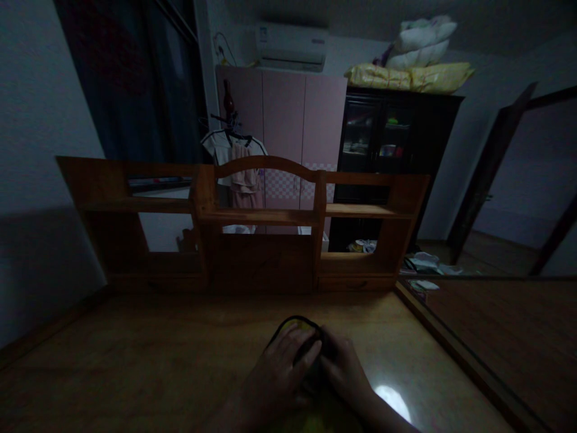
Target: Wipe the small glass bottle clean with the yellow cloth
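The room is dim. Both my hands rest on a small yellow and black object (295, 328) lying on the wooden desk (157, 355) near its front edge. My left hand (282, 367) lies over its left side with the fingers curled onto it. My right hand (345, 367) presses on its right side, fingers bent toward the left hand. Most of the object is hidden under my hands, so I cannot make out what it is.
A wooden shelf unit (252, 222) with open compartments stands along the desk's back edge. Behind it are a pink wardrobe (297, 120), hanging clothes (238, 162), a dark cabinet (387, 144) topped with bedding, and an air conditioner (291, 45). A bright light spot (394, 400) glares on the desk.
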Motion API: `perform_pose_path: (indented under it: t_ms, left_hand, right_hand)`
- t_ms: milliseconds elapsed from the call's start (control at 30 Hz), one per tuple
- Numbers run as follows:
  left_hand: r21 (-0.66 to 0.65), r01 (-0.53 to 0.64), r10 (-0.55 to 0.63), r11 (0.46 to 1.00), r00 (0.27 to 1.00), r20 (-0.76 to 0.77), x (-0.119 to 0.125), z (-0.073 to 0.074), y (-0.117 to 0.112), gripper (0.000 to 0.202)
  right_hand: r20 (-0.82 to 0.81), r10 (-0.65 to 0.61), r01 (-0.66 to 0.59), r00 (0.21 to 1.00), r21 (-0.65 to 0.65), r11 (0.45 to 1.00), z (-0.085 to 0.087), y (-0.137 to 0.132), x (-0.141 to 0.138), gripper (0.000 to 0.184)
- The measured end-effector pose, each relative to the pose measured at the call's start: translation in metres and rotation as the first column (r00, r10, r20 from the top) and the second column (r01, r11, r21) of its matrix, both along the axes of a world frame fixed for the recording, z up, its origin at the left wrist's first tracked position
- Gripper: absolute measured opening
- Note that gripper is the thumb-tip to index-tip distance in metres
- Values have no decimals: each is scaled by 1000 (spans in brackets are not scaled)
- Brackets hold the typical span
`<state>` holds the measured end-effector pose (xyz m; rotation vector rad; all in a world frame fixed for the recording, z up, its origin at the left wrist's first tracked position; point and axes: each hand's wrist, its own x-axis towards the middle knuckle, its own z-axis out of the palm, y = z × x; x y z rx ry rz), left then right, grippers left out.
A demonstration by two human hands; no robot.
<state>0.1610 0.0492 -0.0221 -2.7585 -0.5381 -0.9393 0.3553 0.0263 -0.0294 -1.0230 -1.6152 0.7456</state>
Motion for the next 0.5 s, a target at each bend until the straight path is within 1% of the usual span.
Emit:
perform_pose_path:
  t_ms: [67, 100, 167, 233, 367, 500]
  left_hand:
    - [-43, 24, -23, 999, 999, 26, 0, 4, 0, 96]
    - [-73, 30, -26, 997, 998, 52, 0, 5, 0, 96]
    - [-122, 43, -30, 992, 994, 104, -1, 7, 0, 98]
    - [-129, 54, -37, 990, 991, 128, -1, 8, 0, 99]
    - [-119, 28, -16, 993, 994, 107, -2, 7, 3, 96]
    - [-119, -11, 21, 993, 996, 87, -3, 6, 5, 94]
  right_hand:
    - [43, -66, 67, 997, -27, 997, 3, 0, 1, 10]
    - [74, -97, 100, 993, -39, 994, 4, 0, 1, 7]
    - [125, -117, 123, 985, -45, 991, 4, 0, 1, 10]
    - [142, -92, 97, 986, -32, 995, 5, -2, 0, 14]
    - [139, -60, 61, 988, -1, 998, 6, -5, -3, 25]
    - [106, -35, 37, 994, -21, 999, 7, -6, -5, 32]
